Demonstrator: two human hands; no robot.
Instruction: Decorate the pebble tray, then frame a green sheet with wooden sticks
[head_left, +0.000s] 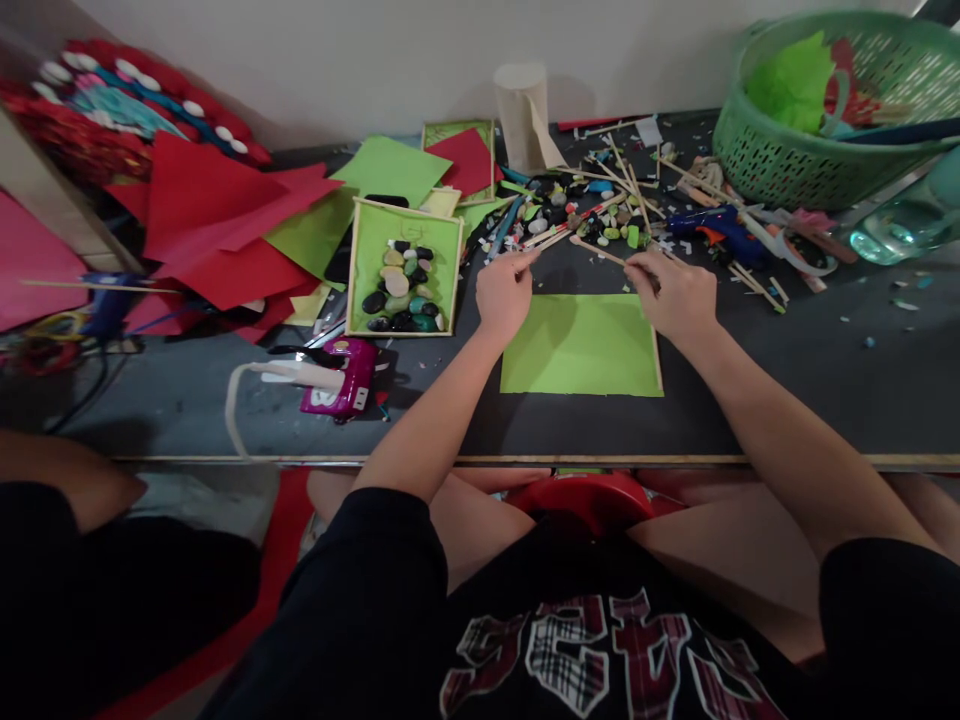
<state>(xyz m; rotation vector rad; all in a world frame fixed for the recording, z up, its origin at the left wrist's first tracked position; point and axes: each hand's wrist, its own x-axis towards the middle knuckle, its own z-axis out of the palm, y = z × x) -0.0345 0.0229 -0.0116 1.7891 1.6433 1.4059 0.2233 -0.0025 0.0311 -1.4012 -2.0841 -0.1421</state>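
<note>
A light green sheet of paper (577, 345) lies flat in front of me, with a thin wooden strip (658, 352) along its right edge. Above its upper right corner, my right hand (675, 292) is closed in a pinch on a thin wooden stick (598, 250), which points left towards the pile of pebbles. My left hand (506, 293) is at the sheet's upper left corner, fingers curled together; what they hold, if anything, I cannot make out. Left of it rests a stick-framed green panel (444, 240) with pebbles arranged on it.
Loose sticks and coloured pebbles (615, 232) lie behind the sheet, near a blue glue gun (709, 225) and a green basket (780, 150). A paper roll (519, 115) stands by the wall. Red paper (217, 215) and a purple power socket (346, 375) are left. Another person's arm (67, 475) shows.
</note>
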